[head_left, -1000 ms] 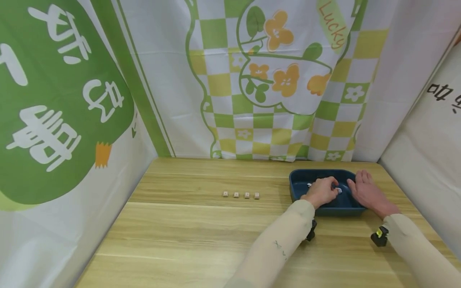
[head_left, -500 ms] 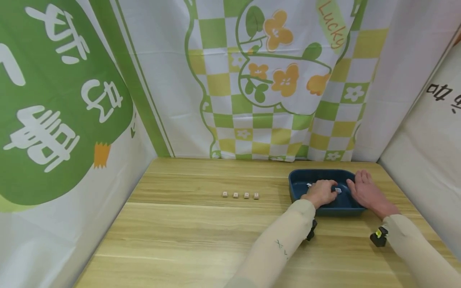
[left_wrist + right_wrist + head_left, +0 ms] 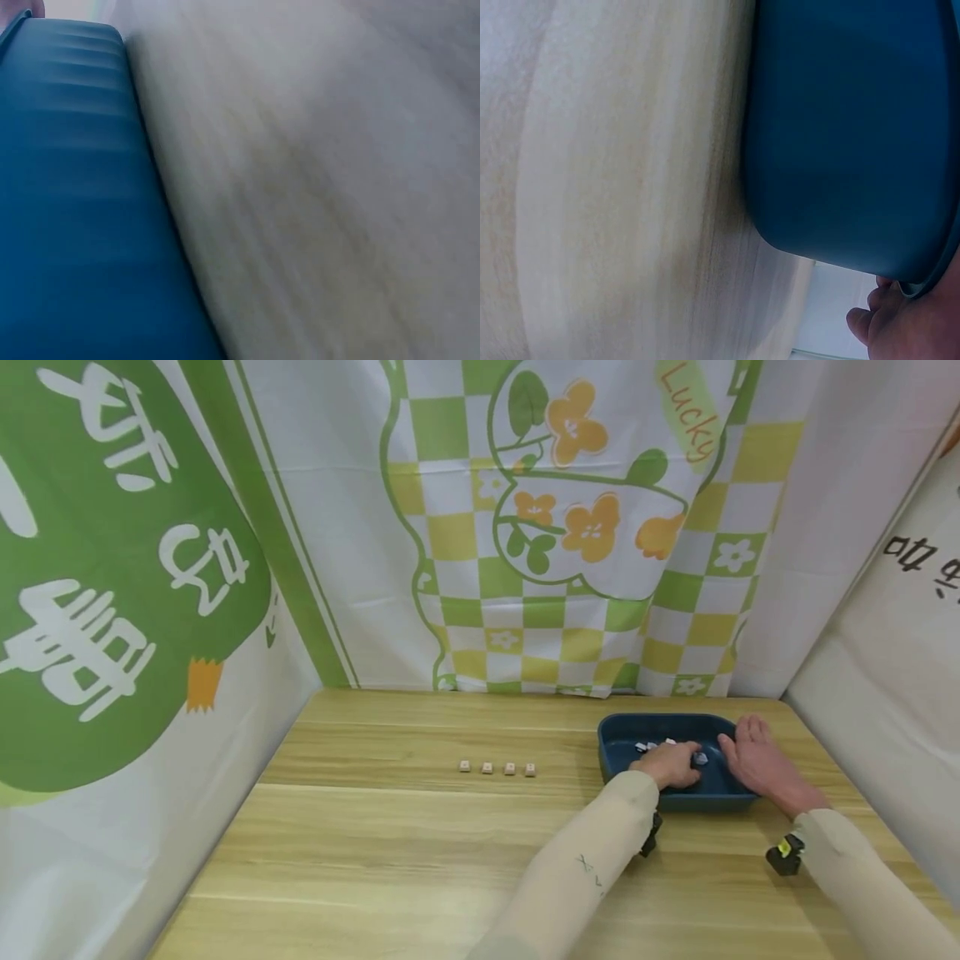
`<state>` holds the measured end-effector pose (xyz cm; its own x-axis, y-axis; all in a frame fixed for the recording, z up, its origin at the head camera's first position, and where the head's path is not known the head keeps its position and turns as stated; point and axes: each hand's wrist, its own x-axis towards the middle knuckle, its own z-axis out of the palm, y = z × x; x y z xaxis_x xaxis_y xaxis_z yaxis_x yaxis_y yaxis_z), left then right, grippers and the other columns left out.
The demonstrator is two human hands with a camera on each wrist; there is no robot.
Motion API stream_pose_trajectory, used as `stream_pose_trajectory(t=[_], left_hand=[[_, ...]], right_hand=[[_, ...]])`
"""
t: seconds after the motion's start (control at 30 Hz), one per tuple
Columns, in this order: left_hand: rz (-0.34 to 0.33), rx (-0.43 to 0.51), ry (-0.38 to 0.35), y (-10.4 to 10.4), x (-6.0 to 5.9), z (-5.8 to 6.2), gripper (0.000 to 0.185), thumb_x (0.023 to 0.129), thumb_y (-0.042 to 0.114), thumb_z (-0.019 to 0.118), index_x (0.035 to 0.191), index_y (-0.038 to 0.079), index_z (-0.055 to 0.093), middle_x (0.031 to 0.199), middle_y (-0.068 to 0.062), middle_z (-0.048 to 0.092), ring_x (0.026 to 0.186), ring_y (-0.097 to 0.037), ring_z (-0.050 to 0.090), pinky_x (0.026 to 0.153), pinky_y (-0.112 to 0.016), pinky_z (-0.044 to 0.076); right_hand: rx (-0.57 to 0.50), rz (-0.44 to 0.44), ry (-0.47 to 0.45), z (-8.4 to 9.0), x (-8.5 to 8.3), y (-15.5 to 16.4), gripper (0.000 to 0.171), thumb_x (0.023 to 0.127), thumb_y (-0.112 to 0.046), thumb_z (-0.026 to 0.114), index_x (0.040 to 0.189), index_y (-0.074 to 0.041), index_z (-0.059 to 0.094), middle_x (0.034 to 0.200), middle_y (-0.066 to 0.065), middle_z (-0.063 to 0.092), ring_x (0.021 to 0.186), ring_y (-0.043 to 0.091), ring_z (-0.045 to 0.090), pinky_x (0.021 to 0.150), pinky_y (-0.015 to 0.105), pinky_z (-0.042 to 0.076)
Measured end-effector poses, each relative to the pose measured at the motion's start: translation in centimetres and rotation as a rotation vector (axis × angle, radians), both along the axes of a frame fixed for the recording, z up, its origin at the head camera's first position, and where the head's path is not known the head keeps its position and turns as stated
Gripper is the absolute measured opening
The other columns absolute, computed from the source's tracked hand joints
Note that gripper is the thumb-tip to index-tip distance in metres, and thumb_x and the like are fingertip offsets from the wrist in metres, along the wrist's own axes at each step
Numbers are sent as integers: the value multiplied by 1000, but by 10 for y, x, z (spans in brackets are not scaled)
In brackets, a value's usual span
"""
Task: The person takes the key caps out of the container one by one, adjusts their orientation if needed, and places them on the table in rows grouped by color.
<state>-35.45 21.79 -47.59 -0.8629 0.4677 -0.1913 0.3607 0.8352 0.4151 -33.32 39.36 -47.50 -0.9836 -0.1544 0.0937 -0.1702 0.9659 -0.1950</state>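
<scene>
A hand could pass over the pale wooden tabletop (image 3: 566, 764) between four small whitish square tiles (image 3: 487, 768) and the dark-blue rectangular plastic tray (image 3: 660, 727), where raised walls (image 3: 708, 802), the left hand (image 3: 670, 766) inside and the right hand (image 3: 761, 762) on the right side stand in the way.

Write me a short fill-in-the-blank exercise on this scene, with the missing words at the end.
1. The tray that the left hand reaches into is coloured ____.
2. In the head view, the right hand rests at the tray's ____ end.
3. The row on the table has ____ small pale pieces.
4. The English word on the hanging cloth reads ____.

Missing words: blue; right; four; Lucky.
</scene>
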Motion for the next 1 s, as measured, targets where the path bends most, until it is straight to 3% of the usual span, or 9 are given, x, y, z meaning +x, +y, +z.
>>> stream_pose_trajectory(t=[0.4, 0.6, 0.77, 1.0], left_hand=[[30, 29, 93, 7, -7, -9, 31, 96, 48, 57, 126, 43, 60, 124, 20, 64, 112, -5, 62, 90, -29, 51], [-6, -5, 128, 8, -7, -10, 32, 96, 48, 57, 127, 42, 59, 121, 20, 65, 107, -5, 64, 86, -28, 52], [-39, -43, 120, 9, -7, -12, 37, 97, 48, 56, 133, 50, 53, 126, 23, 63, 110, -5, 64, 88, -30, 53], [-116, -129, 164, 11, -7, -12, 44, 98, 48, 54, 140, 52, 44, 133, 24, 58, 113, -4, 62, 86, -26, 52]], right_hand=[[-26, 13, 53, 3, 2, -2, 64, 109, -26, 23, 133, 33, 19, 139, 54, 19, 132, 65, 17, 111, 66, 19], [-44, 6, 20, 4, 1, 0, 67, 109, -29, 21, 135, 33, 17, 141, 55, 15, 134, 65, 13, 112, 66, 17], [-31, 10, 28, 3, 2, 0, 67, 109, -29, 22, 135, 33, 18, 141, 55, 17, 134, 65, 15, 111, 67, 19], [-41, 10, 11, 2, 2, 0, 69, 109, -31, 19, 135, 33, 16, 141, 55, 14, 135, 65, 12, 113, 66, 16]])
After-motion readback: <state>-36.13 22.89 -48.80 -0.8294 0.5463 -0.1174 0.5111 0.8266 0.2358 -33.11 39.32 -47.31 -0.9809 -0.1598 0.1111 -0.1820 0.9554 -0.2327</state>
